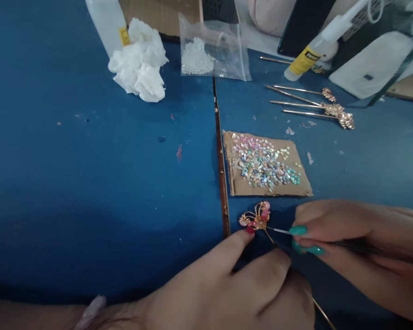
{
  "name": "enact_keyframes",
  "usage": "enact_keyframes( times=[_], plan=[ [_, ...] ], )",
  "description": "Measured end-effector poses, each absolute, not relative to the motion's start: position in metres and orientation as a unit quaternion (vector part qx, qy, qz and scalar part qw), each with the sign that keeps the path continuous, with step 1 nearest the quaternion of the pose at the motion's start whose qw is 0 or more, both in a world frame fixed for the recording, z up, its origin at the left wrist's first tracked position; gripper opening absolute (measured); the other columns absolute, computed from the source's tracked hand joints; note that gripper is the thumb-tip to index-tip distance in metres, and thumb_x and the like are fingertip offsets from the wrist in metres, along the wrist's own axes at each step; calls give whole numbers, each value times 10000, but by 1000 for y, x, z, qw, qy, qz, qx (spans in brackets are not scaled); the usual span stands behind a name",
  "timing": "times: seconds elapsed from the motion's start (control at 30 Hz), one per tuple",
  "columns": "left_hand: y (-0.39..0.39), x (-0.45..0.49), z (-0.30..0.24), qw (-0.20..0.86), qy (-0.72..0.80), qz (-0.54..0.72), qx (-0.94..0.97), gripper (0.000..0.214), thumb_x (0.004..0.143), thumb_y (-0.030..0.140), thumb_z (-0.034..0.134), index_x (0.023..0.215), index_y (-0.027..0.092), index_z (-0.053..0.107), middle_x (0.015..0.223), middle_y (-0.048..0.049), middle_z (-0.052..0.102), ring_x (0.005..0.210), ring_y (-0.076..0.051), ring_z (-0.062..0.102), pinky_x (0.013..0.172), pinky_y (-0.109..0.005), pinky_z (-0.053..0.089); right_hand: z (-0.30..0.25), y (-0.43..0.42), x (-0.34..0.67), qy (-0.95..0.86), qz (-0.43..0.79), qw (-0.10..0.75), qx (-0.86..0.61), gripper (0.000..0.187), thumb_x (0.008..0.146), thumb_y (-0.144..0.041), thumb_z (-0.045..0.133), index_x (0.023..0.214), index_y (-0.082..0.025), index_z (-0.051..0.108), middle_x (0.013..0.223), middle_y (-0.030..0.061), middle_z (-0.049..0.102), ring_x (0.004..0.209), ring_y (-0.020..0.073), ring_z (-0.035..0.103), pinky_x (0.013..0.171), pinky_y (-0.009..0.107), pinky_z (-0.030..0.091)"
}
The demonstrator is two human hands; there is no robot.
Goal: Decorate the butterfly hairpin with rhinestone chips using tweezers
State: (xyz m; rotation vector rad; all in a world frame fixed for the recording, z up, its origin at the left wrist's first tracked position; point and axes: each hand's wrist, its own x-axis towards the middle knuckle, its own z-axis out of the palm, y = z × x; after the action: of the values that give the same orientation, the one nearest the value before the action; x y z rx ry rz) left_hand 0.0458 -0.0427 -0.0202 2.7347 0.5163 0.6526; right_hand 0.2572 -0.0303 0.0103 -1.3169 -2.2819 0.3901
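Observation:
A gold butterfly hairpin with pink stones lies on the blue table near the front. My left hand is closed around its stick, with the forefinger tip pressed beside the butterfly. My right hand pinches a thin dark tool whose metal tip touches the butterfly. Just behind lies a piece of cardboard covered with several small iridescent gems.
Three more gold hairpins lie at the back right, near a glue bottle. A clear bag of white beads and crumpled white tissue sit at the back. A seam runs through the table.

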Motion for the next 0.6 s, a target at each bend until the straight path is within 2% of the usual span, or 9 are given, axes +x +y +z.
enact_keyframes(
  times=[0.1, 0.23, 0.4, 0.6],
  plan=[
    [-44, 47, -21, 133, 185, 220, 949, 440, 1027, 108, 244, 1067, 260, 655, 1152, 104, 651, 1122, -97, 534, 986, -293, 412, 14, -22, 252, -857, 132, 223, -445, 134, 826, -222, 548, 729, -294, 606, 636, -61, 723, 512, 80, 682, 534, 83, 555],
    [-45, 49, -21, 136, 184, 208, 951, 432, 1018, 99, 266, 1026, 266, 664, 1135, 107, 656, 1109, -101, 532, 990, -308, 408, 17, -18, 251, -875, 131, 194, -424, 149, 800, -180, 518, 721, -292, 579, 620, -70, 717, 504, 92, 683, 483, 95, 550],
    [-43, 50, -20, 149, 173, 216, 949, 417, 1016, 107, 301, 965, 256, 687, 1122, 88, 664, 1079, -106, 550, 942, -286, 430, 14, -24, 254, -866, 141, 200, -437, 137, 794, -166, 537, 783, -298, 570, 669, -66, 715, 523, 88, 679, 528, 109, 560],
    [-46, 50, -21, 160, 178, 215, 947, 457, 1020, 94, 257, 944, 244, 682, 1100, 91, 671, 1058, -106, 560, 913, -279, 437, 15, -23, 252, -871, 136, 187, -434, 126, 806, -181, 525, 796, -302, 562, 678, -65, 717, 530, 100, 682, 561, 130, 574]
  ],
)
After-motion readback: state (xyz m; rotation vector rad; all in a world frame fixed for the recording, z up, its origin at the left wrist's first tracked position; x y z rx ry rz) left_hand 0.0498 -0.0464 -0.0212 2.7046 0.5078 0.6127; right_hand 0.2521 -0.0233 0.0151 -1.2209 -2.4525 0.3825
